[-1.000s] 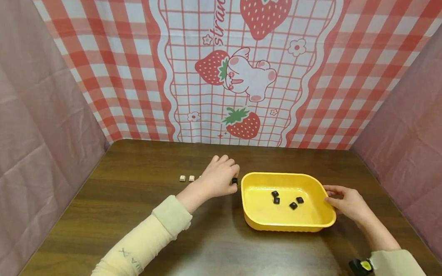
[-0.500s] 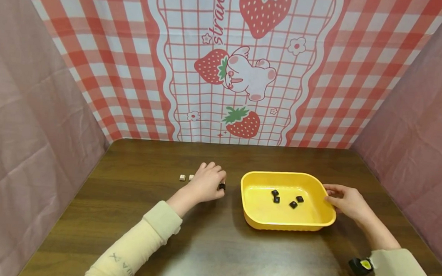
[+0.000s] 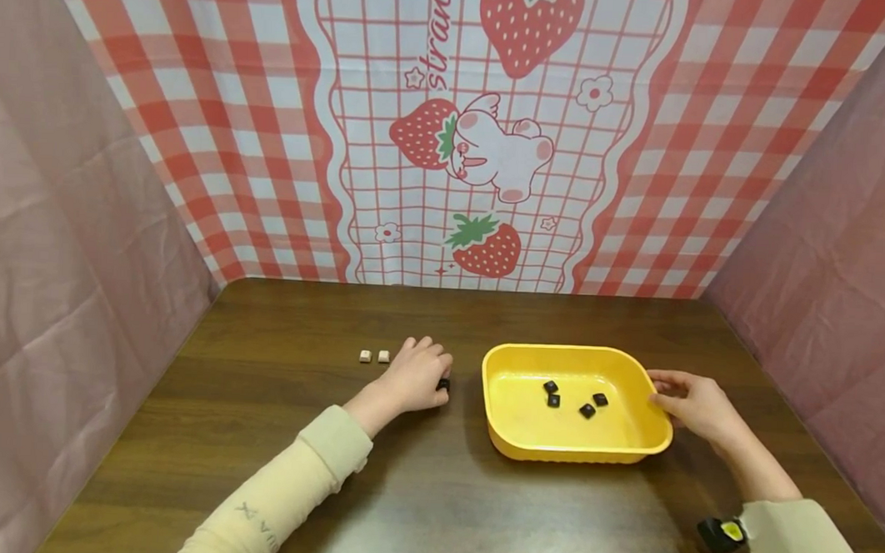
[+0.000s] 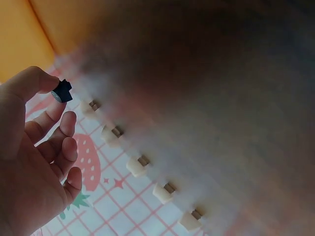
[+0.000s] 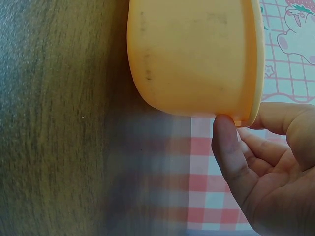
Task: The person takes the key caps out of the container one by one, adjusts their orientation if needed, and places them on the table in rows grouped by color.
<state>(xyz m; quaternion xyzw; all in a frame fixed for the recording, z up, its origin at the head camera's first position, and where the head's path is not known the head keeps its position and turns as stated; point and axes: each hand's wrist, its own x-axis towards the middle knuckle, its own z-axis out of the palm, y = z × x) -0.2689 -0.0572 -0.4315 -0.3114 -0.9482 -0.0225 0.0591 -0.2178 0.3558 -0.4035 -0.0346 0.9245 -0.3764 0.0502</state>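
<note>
Between thumb and index finger, my left hand (image 3: 412, 375) pinches a small black keycap (image 4: 62, 91), held low over the table left of the yellow tub. A row of several cream keycaps (image 4: 138, 166) stands on the table beside this hand in the left wrist view; in the head view only two cream keycaps (image 3: 374, 357) show, the others hidden behind the hand. My right hand (image 3: 694, 404) grips the right rim of the yellow tub (image 3: 576, 455), as the right wrist view also shows. Several black keycaps (image 3: 587, 411) lie loose on the tub's floor.
The brown wooden table (image 3: 430, 510) reaches back to a red checked cloth (image 3: 267, 175) with strawberries. Pink cloth walls (image 3: 78, 207) close in both sides. A dark strap-like piece with a yellow-green spot (image 3: 722, 535) sits at the right cuff.
With the black keycap pinched, my left hand has moved left, away from the tub, and slightly toward me. The right hand and the tub have stayed put.
</note>
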